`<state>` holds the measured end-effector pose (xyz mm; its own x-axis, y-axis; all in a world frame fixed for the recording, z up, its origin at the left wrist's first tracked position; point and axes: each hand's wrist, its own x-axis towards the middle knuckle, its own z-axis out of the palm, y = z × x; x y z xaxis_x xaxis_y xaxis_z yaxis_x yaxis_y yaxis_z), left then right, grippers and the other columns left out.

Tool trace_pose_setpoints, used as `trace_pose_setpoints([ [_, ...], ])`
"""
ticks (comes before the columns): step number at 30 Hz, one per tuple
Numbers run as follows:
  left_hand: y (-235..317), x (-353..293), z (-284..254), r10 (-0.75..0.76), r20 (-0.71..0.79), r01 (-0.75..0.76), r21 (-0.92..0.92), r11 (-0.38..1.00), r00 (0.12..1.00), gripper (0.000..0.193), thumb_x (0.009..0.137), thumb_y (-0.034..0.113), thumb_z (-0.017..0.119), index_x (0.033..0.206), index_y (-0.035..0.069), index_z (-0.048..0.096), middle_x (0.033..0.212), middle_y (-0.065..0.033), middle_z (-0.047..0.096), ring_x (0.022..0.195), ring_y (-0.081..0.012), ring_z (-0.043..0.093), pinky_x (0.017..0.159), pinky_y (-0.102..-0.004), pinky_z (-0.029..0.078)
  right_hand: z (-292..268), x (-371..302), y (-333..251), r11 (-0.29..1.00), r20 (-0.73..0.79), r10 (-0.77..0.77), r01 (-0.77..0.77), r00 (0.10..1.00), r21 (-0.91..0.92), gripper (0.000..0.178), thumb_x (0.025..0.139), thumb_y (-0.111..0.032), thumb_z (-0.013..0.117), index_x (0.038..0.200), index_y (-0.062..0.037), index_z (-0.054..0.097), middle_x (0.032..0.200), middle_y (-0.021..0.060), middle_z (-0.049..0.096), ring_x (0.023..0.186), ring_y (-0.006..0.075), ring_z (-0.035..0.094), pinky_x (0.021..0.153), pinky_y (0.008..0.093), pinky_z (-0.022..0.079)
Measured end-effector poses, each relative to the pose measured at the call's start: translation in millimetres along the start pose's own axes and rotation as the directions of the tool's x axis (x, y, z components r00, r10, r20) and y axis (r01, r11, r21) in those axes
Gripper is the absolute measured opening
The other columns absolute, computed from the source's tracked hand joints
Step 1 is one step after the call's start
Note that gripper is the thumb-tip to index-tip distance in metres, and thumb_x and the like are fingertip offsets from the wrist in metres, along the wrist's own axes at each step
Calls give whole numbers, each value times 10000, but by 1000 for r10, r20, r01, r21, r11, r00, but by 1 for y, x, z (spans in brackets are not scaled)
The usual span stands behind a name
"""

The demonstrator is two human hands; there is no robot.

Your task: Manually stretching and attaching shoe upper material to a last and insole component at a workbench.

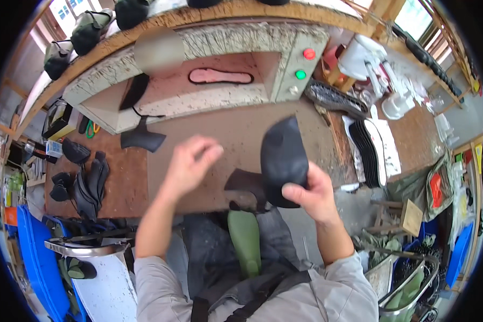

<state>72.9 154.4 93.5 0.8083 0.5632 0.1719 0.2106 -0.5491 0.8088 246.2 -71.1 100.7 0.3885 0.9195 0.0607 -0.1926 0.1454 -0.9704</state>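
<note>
A smooth black curved piece (284,161), like a moulded shoe part, is held upright over the front of the workbench by my right hand (311,193), its thumb pressed on the lower face. To the left, my left hand (189,163) hovers over the bench with bent fingers, a gap between thumb and forefinger, and nothing visible in it. Between the hands, a dark brown flat piece (244,181) lies at the bench's front edge. A green shoe last (244,241) rests on my lap below it. Left of my left hand lies a dark cut piece (143,140).
Behind the bench (209,121) stands a paint-smeared box machine (284,72) with red and green buttons and a pink sole-shaped piece (220,76) inside. Black shoe parts (91,182) lie left; a sole (335,99) and stacked black insoles (366,153) lie right. Metal-framed carts flank me.
</note>
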Motion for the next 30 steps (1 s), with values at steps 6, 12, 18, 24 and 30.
trace_pose_setpoints([
  [6,2,-119,71,333,764,536,-632,559,553,604,933,516,485,1198,-21,558,1179,-185,608,988,-254,626,850,-377,502,24,-19,6,786,-102,-142,174,985,593,379,824,36,646,1188,-14,550,1159,106,621,1054,203,606,942,356,469],
  [12,49,-113,89,-292,349,229,-899,-374,890,786,942,581,373,1400,-54,303,1382,-242,431,1060,-312,601,912,-440,498,35,-71,4,952,263,-149,66,953,298,360,771,63,703,1107,9,584,1163,112,608,1137,244,560,999,423,415],
  [18,23,-127,21,-283,-50,-84,-990,-109,958,392,1015,294,378,1072,-66,523,1124,-168,623,528,-111,478,411,-205,385,24,-76,59,966,665,-205,260,718,18,566,714,-100,797,1208,-24,532,1211,98,579,1225,253,497,1091,426,293],
  [24,69,-165,19,-235,-317,-98,-761,641,919,284,994,205,370,837,-14,460,952,-246,641,436,-154,519,376,-247,376,7,-65,56,981,455,-108,21,884,193,821,797,-435,729,1383,19,376,1294,141,525,1172,271,527,1025,408,381],
  [30,79,-181,37,120,-535,-41,157,987,836,400,791,-40,519,1187,-49,571,909,-187,639,595,-238,606,549,-308,493,49,-52,37,999,342,-27,12,939,46,606,938,-385,551,1370,15,405,1225,122,563,1122,219,551,970,366,429],
])
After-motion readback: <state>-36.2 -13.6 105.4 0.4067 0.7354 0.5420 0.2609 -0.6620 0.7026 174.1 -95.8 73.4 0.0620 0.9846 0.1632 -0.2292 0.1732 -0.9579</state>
